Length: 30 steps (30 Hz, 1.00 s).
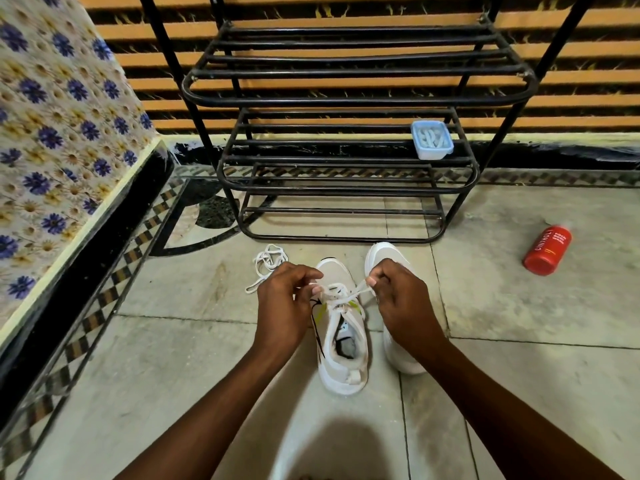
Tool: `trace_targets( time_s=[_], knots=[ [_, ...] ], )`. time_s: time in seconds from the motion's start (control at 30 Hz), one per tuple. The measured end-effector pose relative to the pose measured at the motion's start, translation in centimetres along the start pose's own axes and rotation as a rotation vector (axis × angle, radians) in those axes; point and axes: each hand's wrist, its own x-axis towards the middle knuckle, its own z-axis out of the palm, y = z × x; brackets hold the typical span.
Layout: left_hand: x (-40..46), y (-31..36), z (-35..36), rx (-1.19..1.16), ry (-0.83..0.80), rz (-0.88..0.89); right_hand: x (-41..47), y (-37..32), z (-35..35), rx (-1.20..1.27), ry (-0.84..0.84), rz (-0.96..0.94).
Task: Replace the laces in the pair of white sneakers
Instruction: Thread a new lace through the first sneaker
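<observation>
While both hands work above the near sneaker point(341, 344), the step in hand appears to be tying or tightening the lace point(341, 296) at the top eyelets of that shoe. The left hand point(282, 303) has its fingers curled, with thumb and forefinger pinching one lace end on the shoe's left side. The right hand point(398, 299) is likewise curled and pinches the other end, drawn up and away to the right. Both ends run taut from the pinches down to a crossing over the tongue.

This sneaker stands on the tiled floor point(173, 375), toe toward the black metal shoe rack point(346, 150), roughly midway along the rack's front edge. The second sneaker point(388, 254) stands just beside it on the right, largely hidden behind the right hand; whether it is laced cannot be told. A loose white lace point(265, 265) lies on the floor near the rack's front left foot, just left of the left hand.

Judgement: lacing of the near shoe is close to complete. The next move calls for even tension on both ends, then a knot or bow formed over the crossing without letting the lace slacken.

A lidded blue container point(432, 139) rests at the right end of a rack shelf. A red bottle point(547, 250) lies on the floor well to the right.
</observation>
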Motion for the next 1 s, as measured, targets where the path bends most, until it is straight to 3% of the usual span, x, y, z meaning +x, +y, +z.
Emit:
trace_targets(
  time_s=[0.1, 0.3, 0.43, 0.6, 1.0],
  knots=[
    [0.4, -0.8, -0.8, 0.021, -0.023, -0.106, 0.3, 0.7, -0.6, 0.011, 0.004, 0.077],
    [0.6, -0.3, -1.4, 0.108, -0.005, -0.121, 1.1, 0.7, -1.9, 0.031, -0.083, 0.127],
    [1.1, -0.6, -1.3, 0.132, -0.041, -0.117, 1.1, 0.1, -2.0, 0.048, -0.151, 0.059],
    [1.2, 0.6, -0.5, -0.086, -0.061, -0.230, 1.2, -0.7, -1.7, 0.026, -0.208, -0.085],
    [1.4, 2.1, -1.1, 0.016, -0.014, -0.134, 1.1, -0.5, -1.9, -0.038, -0.192, -0.095]
  ],
)
